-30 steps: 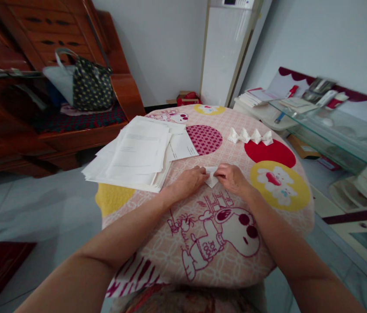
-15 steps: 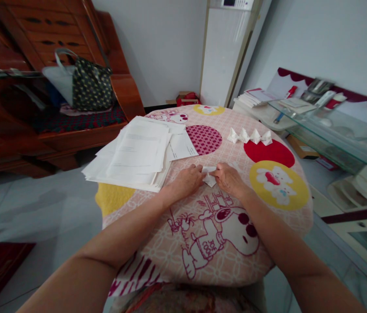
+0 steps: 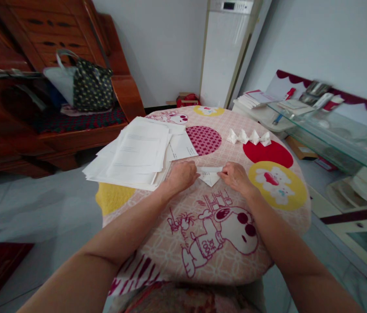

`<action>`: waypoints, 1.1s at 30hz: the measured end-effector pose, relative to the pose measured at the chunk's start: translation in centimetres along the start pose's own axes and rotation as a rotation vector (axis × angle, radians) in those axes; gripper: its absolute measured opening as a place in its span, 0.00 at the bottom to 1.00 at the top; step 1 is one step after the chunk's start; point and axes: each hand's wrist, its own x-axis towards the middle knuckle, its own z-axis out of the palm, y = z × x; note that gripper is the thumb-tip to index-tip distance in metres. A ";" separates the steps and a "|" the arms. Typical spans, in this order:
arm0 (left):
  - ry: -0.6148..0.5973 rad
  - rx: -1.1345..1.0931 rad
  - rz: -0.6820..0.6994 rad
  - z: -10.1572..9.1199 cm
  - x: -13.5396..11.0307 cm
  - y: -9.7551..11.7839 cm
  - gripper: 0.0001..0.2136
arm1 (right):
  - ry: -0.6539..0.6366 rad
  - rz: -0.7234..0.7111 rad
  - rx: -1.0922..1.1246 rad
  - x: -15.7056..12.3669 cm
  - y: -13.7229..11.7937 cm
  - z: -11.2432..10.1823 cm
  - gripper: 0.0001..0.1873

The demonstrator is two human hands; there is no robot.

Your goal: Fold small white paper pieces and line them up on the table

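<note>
Centre of the frame, the left hand (image 3: 183, 175) and right hand (image 3: 236, 176) each pinch one end of a small folded paper (image 3: 210, 177), which lies between them on the patterned tablecloth (image 3: 157, 248). Its point faces the person and a flat strip runs along its far edge, so it looks only partly folded. Four finished-looking folded pieces (image 3: 254, 138) stand in a row at upper right; left of centre, a stack of sheets (image 3: 137, 150) lies flat, apparently unfolded.

Folded paper (image 3: 211, 179) with illegibly small print (image 3: 206, 173)
</note>
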 end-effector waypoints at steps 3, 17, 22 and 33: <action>0.036 -0.084 -0.049 0.4 0.4 -0.4 0.14 | 0.048 0.063 0.077 0.2 0.1 0.4 0.13; 0.012 -0.539 0.068 1.2 1.8 -1.4 0.08 | 0.232 -0.078 0.555 1.0 1.7 3.0 0.15; -0.028 -0.744 0.084 0.5 1.4 -1.7 0.08 | 0.057 -0.004 0.871 0.6 1.4 1.0 0.11; 0.038 -0.788 0.178 0.1 1.0 -1.2 0.07 | -0.165 0.132 1.026 -0.1 -0.2 -0.7 0.14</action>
